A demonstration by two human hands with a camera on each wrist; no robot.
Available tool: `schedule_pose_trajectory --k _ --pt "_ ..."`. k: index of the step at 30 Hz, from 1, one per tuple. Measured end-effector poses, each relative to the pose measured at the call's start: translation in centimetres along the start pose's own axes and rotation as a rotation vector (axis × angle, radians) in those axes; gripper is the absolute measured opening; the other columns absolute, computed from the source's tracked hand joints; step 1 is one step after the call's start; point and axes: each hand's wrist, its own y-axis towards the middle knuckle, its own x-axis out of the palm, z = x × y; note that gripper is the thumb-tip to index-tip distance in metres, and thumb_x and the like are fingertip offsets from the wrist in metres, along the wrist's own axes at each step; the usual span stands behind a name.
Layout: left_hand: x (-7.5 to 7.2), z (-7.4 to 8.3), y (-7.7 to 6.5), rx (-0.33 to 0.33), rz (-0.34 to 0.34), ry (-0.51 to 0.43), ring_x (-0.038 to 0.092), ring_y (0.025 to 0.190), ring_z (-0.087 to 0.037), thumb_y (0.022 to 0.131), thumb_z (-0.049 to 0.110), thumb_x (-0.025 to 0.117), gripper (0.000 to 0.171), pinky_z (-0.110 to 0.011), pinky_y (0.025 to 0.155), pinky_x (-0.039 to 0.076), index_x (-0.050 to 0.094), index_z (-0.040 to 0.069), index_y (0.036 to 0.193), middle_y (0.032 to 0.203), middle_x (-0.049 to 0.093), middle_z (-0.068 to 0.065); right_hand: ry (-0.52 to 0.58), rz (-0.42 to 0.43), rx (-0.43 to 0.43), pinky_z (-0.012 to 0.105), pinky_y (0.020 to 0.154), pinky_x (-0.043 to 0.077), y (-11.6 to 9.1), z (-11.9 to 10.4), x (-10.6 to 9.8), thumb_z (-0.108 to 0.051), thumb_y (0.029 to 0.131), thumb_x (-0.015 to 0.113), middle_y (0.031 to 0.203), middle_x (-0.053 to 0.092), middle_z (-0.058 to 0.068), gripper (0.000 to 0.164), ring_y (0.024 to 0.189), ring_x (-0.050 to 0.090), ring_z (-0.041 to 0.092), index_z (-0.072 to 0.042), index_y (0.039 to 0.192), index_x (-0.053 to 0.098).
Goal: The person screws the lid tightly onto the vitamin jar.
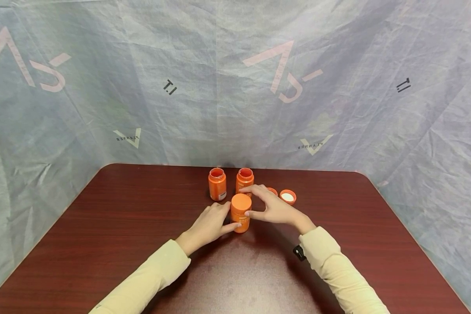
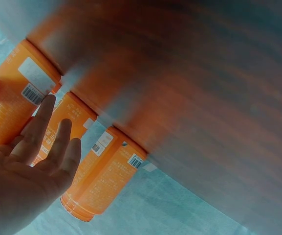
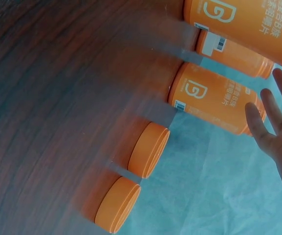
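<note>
An orange bottle (image 1: 241,223) with its orange lid (image 1: 241,203) on stands upright near the table's middle. My left hand (image 1: 208,223) holds its lower body from the left, thumb across the front; some fingertips are hidden. In the left wrist view the bottle (image 2: 13,93) shows a barcode label behind the fingers. My right hand (image 1: 276,208) is around the lid's right side, its thumb near the lid's lower edge and a finger reaching behind. In the right wrist view, the fingers (image 3: 272,110) of that hand are spread and loosely extended.
Two lidless orange bottles, a left one (image 1: 217,185) and a right one (image 1: 245,179), stand behind the capped bottle. Two loose lids lie to the right: one lid (image 1: 288,197) shows its white inside, the other lid (image 1: 273,191) is partly hidden. A grey fabric wall (image 1: 219,87) rises behind the table.
</note>
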Motion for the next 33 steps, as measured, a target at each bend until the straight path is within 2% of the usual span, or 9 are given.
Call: schedule_pose_trajectory --k 6,9,14,21,28,33 --pt "0.1 -0.1 0.0 0.007 0.006 0.007 0.057 0.092 -0.023 0.084 0.049 0.058 0.053 -0.043 0.083 0.045 0.05 0.009 0.117 0.103 0.066 -0.005 0.006 -0.02 -0.042 0.045 0.102 0.028 0.0 0.1 0.0 -0.023 0.084 0.065 0.129 0.049 -0.007 0.055 0.117 0.043 0.014 -0.018 0.134 0.043" --pt "0.1 -0.1 0.1 0.007 0.008 0.004 0.057 0.091 -0.023 0.084 0.05 0.058 0.053 -0.043 0.083 0.045 0.05 0.009 0.117 0.102 0.066 -0.005 -0.003 -0.016 -0.038 0.043 0.1 0.031 0.0 0.1 0.0 -0.022 0.084 0.063 0.129 0.05 -0.007 0.052 0.115 0.042 0.014 -0.018 0.132 0.044" --pt "0.2 -0.1 0.0 0.008 0.009 0.004 0.057 0.091 -0.023 0.084 0.05 0.058 0.054 -0.043 0.083 0.045 0.05 0.008 0.117 0.102 0.066 -0.006 -0.01 0.013 -0.006 0.039 0.094 0.037 0.0 0.0 0.1 -0.027 0.082 0.066 0.122 0.052 -0.01 0.049 0.111 0.043 0.015 -0.021 0.127 0.048" --pt "0.1 -0.1 0.0 0.001 0.006 0.008 0.057 0.091 -0.023 0.084 0.05 0.058 0.054 -0.043 0.083 0.045 0.05 0.008 0.117 0.102 0.066 -0.006 0.019 0.068 0.042 0.045 0.09 0.04 -0.2 -0.1 0.6 -0.035 0.079 0.07 0.109 0.054 -0.007 0.047 0.105 0.048 0.021 -0.02 0.119 0.049" --pt "0.1 -0.1 0.0 0.0 0.008 0.008 0.057 0.09 -0.023 0.083 0.049 0.059 0.053 -0.043 0.082 0.045 0.051 0.009 0.116 0.1 0.066 -0.006 0.026 0.11 0.057 0.045 0.087 0.041 -0.2 -0.2 1.0 -0.032 0.076 0.073 0.105 0.053 -0.006 0.047 0.1 0.045 0.011 -0.017 0.114 0.049" --pt "0.1 -0.1 0.0 0.006 0.01 0.009 0.057 0.089 -0.022 0.083 0.049 0.059 0.052 -0.042 0.082 0.045 0.051 0.009 0.115 0.099 0.066 -0.005 0.013 0.106 0.062 0.042 0.087 0.041 -0.2 -0.2 0.9 -0.034 0.076 0.073 0.105 0.052 -0.006 0.047 0.1 0.046 0.01 -0.018 0.113 0.049"
